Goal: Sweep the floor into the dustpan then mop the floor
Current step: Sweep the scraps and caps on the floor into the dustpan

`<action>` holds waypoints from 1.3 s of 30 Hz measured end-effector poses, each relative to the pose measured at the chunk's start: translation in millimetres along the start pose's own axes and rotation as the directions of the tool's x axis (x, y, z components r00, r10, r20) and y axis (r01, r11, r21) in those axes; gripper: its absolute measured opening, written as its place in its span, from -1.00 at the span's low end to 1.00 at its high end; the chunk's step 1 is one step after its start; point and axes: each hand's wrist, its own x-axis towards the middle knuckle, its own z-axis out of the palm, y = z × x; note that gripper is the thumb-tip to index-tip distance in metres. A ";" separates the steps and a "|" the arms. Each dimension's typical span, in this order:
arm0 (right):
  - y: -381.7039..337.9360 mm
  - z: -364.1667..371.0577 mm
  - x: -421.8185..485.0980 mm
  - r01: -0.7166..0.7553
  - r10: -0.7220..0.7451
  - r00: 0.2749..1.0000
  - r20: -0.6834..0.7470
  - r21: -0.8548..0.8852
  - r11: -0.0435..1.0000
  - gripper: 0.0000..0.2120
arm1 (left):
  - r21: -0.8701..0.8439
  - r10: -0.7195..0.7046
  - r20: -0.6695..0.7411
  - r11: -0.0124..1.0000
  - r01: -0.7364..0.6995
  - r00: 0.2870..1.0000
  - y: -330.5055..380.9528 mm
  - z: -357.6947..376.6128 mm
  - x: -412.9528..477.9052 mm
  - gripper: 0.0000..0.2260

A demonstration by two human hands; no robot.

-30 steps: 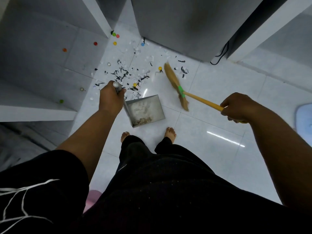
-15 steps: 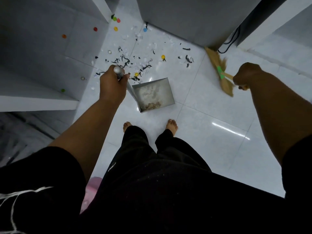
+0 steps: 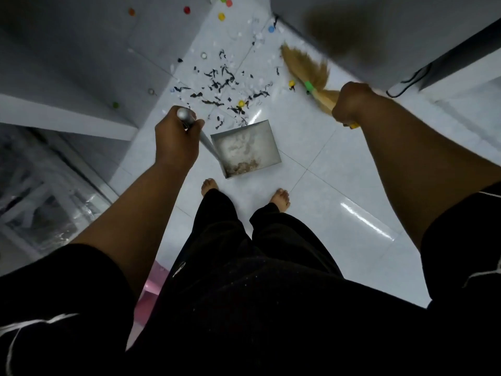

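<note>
Head view. Risk first: could fling the scraps [image 3: 222,85] wide of the dustpan [image 3: 260,137] with too fast a stroke of the broom [image 3: 306,69], blurred at one o'clock. Could also snag the black cable [image 3: 406,82] at two o'clock, or miss the coloured caps [image 3: 221,16] up at twelve.

Dustpan down on the floor [image 3: 339,191] at centre, mouth toward twelve, some dust inside, scraps just beyond its lip.

Left grip [image 3: 176,142], at nine o'clock of the pan: wrapped tight round the metal handle [image 3: 187,116]. Right grip [image 3: 352,104], at two o'clock: closed round the broom stick, close to the bristles.
</note>
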 end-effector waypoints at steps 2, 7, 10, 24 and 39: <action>-23.7 0.3 -13.8 0.043 -0.042 0.998 0.043 -0.021 0.999 -0.92 | -0.001 -0.018 -0.038 1.000 0.018 0.999 -11.8 -9.2 -3.5 -0.89; -48.5 3.6 -45.9 0.121 -0.111 0.987 0.120 -0.085 0.989 -0.93 | 0.029 -0.067 -0.083 0.997 0.069 0.994 -41.1 -29.8 -9.2 -0.84; -44.4 -0.3 -63.0 0.125 -0.111 0.984 0.137 -0.104 0.987 -0.80 | 0.021 -0.121 -0.097 0.992 0.123 0.988 -61.3 -41.4 -9.0 -0.84; -51.2 4.6 -101.4 0.042 -0.047 0.999 -0.014 -0.253 0.966 -0.79 | -0.058 -0.318 -0.137 0.948 0.312 0.938 -150.8 -88.7 4.6 -0.81; -130.0 82.0 -100.0 0.028 -0.029 1.000 0.001 -0.296 0.955 -0.90 | -0.095 -0.338 -0.075 0.939 0.331 0.938 -215.6 -80.0 13.2 -0.93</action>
